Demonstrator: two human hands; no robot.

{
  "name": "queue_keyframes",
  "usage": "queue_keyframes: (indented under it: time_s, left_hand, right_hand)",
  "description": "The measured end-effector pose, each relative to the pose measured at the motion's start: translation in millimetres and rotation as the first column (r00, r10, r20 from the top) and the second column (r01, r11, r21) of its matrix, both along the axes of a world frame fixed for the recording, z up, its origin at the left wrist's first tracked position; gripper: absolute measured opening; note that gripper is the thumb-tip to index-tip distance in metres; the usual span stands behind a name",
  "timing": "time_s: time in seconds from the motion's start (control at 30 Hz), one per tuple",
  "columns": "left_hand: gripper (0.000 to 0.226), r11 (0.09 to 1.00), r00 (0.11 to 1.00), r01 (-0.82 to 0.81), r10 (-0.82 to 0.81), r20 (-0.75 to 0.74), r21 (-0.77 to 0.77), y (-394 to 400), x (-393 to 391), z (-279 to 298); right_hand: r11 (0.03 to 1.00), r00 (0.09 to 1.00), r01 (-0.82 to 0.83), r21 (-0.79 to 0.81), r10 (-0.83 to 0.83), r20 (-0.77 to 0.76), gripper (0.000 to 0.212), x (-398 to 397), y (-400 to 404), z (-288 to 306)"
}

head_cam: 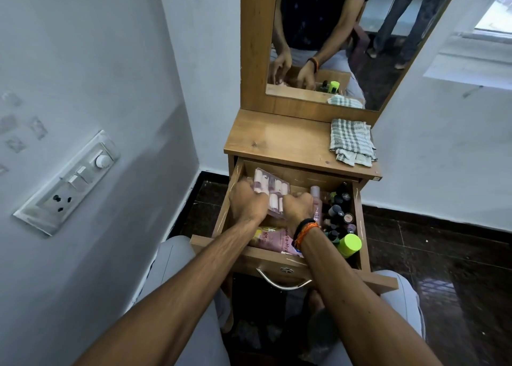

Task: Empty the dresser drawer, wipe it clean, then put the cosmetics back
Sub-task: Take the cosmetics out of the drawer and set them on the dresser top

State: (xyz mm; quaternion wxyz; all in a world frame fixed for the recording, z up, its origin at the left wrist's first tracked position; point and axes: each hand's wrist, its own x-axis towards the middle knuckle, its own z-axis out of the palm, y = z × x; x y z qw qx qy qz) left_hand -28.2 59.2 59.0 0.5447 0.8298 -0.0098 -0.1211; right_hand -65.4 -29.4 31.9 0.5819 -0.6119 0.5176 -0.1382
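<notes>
reaching into the open drawer [360, 207], the left hand [247, 203] grips the left edge of a clear pack of small pink bottles [273, 192], fingers curled around it. the right hand [297, 209] grips the same pack at its right edge. below the hands, pink sachets [273, 241] lie flat near the drawer front. on the right side stand dark little bottles [339, 213] and a green-capped bottle [350, 243]. a checked cloth [352, 141] lies folded on the bench [279, 141], at its right end.
</notes>
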Motion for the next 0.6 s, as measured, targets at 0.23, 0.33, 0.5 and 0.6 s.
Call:
queue_keyframes:
  time_s: [0.23, 0.33, 0.5, 0.6]
  left_hand:
    - [0.025, 0.980, 0.991, -0.127, 0.119, -0.063, -0.154, 15, -1, 7]
    - [0.014, 0.954, 0.982, -0.186, 0.171, -0.085, -0.236, 20, -4, 9]
    - [0.019, 0.901, 0.971, -0.217, 0.239, 0.014, -0.375, 17, 7, 29]
    - [0.019, 0.891, 0.977, -0.195, 0.213, -0.002, -0.410, 10, 30, 44]
  right_hand:
    - [0.995, 0.988, 0.075, -0.066, -0.065, 0.143, 0.033, -20, 12, 23]
    - [0.982, 0.975, 0.088, -0.167, -0.051, 0.216, 0.020, -23, 16, 32]
    - [0.947, 0.958, 0.062, -0.316, 0.032, 0.285, 0.019, -5, 12, 61]
    - [0.927, 0.959, 0.050, -0.371, 0.059, 0.278, 0.021, 17, 2, 77]
